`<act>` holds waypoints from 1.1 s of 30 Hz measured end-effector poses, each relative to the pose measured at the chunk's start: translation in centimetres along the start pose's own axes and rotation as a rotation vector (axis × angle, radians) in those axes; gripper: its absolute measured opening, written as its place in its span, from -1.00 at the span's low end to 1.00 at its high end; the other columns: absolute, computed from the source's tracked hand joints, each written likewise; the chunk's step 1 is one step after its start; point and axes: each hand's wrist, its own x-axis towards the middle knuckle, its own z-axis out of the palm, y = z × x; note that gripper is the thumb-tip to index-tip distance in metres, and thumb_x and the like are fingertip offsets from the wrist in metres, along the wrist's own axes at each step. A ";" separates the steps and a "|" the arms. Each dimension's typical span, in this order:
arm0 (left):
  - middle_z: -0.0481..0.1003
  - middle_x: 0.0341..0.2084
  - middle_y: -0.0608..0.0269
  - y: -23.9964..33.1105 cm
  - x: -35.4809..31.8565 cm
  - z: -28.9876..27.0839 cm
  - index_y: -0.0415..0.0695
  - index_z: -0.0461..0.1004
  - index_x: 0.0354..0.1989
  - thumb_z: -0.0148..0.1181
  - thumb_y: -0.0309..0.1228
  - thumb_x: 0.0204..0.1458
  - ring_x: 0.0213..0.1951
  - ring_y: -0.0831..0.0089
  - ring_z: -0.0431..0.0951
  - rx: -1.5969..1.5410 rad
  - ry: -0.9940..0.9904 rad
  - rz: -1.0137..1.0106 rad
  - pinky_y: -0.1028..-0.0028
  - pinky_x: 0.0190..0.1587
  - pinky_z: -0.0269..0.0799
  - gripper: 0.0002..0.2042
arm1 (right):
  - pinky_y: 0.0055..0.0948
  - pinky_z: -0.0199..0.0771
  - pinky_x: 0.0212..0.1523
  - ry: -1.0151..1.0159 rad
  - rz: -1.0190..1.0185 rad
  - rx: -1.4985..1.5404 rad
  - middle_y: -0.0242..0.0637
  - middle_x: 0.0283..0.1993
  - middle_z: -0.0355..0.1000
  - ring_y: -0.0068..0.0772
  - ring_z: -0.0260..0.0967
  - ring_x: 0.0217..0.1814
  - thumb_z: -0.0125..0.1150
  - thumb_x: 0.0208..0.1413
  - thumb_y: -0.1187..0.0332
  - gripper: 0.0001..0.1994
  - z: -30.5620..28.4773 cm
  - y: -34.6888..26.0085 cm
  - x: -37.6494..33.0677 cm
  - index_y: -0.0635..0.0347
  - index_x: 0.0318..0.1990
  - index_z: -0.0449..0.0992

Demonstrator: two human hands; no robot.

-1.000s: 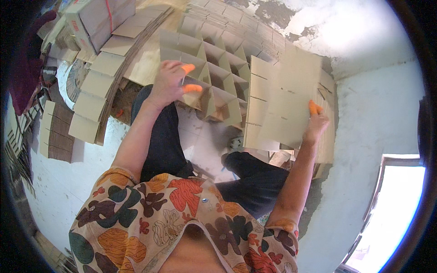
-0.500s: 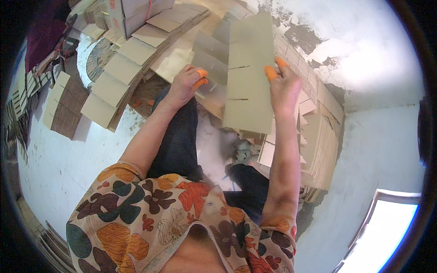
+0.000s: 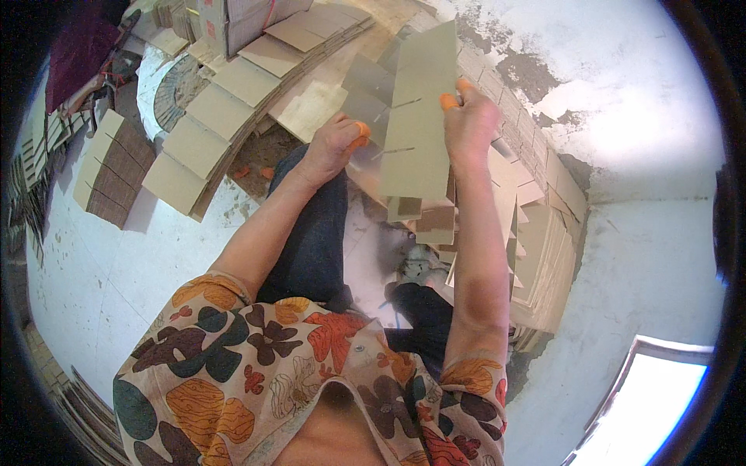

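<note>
My right hand (image 3: 474, 128), with orange finger covers on its thumb and finger, pinches the right edge of a tall tan slotted cardboard sheet (image 3: 420, 116). The sheet stands tilted in front of me, and two dark slots cut in from its left side. On its other side my left hand (image 3: 338, 146) is closed, orange covers on its fingertips, at the edge of greyish, blurred cardboard panels (image 3: 367, 89). How those panels join the tall sheet cannot be made out. Smaller cardboard flaps (image 3: 434, 224) show below the sheet.
A long fanned row of cardboard pieces (image 3: 210, 116) runs along the left, with a smaller bundle (image 3: 113, 167) beside it. A carton (image 3: 252, 23) stands at the back. Stacked slotted cardboard (image 3: 544, 256) leans by the peeling wall (image 3: 645, 256) on the right.
The tall sheet and my right hand have shifted slightly left, and the sheet leans more. My left hand has moved a little right. Cardboard flaps show more below the sheet.
</note>
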 end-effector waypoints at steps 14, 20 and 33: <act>0.46 -0.50 0.22 -0.6 0.2 0.4 -0.12 0.44 -0.39 0.27 -0.57 -0.24 -0.39 0.21 0.40 0.007 0.001 0.016 0.40 -0.34 0.37 -0.80 | -0.37 0.32 -0.46 -0.093 -0.050 -0.069 0.13 -0.52 0.36 -0.28 0.29 -0.60 0.27 -0.13 0.48 -0.66 2.2 0.7 0.9 0.38 -0.13 0.49; 0.45 -0.50 0.22 -0.2 0.4 0.2 -0.13 0.44 -0.42 0.29 -0.53 -0.25 -0.39 0.21 0.41 0.020 0.015 0.013 0.39 -0.34 0.37 -0.82 | -0.12 0.38 -0.34 -0.102 -0.077 0.067 0.17 -0.46 0.38 0.17 0.38 -0.34 0.10 -0.07 0.50 -0.90 3.1 0.8 0.3 0.38 -0.41 0.45; 0.45 -0.48 0.20 0.1 0.5 0.3 -0.13 0.44 -0.37 0.26 -0.59 -0.22 -0.38 0.20 0.42 -0.002 0.017 0.001 0.39 -0.32 0.38 -0.80 | -0.06 0.37 -0.28 -0.203 -0.108 0.074 0.13 -0.44 0.40 0.17 0.38 -0.30 0.07 -0.11 0.51 -0.91 7.4 1.6 -0.4 0.35 -0.45 0.43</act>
